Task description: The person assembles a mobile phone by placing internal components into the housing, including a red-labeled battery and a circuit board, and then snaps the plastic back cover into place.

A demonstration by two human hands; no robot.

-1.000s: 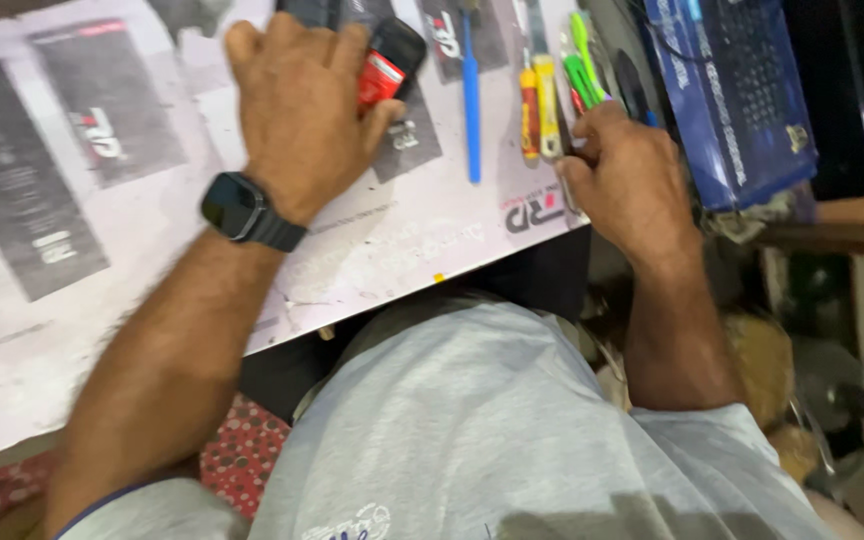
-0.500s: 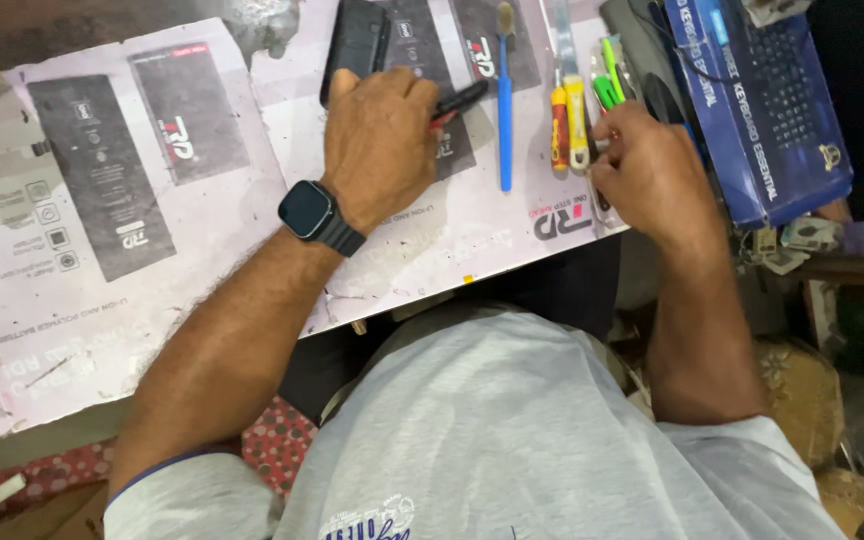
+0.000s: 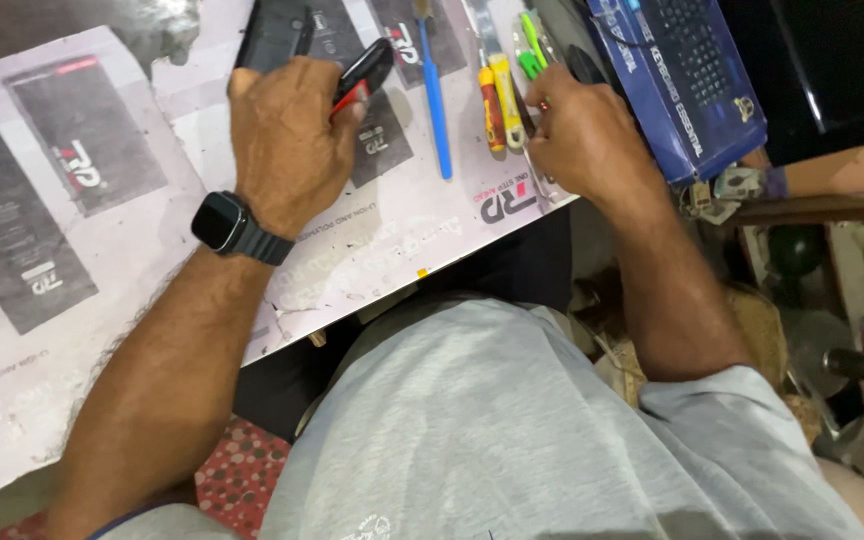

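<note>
A white printed mat (image 3: 152, 250) bearing dark rectangular panels covers the bench; a blue keyboard box (image 3: 682, 80) lies at its right edge. The left hand (image 3: 287, 140) grips a black-and-red tool (image 3: 364, 72) beside a black phone (image 3: 274, 35). The right hand (image 3: 582, 135) curls, fingers closed, against green-handled tweezers (image 3: 529, 55).

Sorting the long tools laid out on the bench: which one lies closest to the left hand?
The blue-handled tool, all blue and lying just right of the left hand. The yellow-and-red screwdriver and green tool lie nearer the right hand.
</note>
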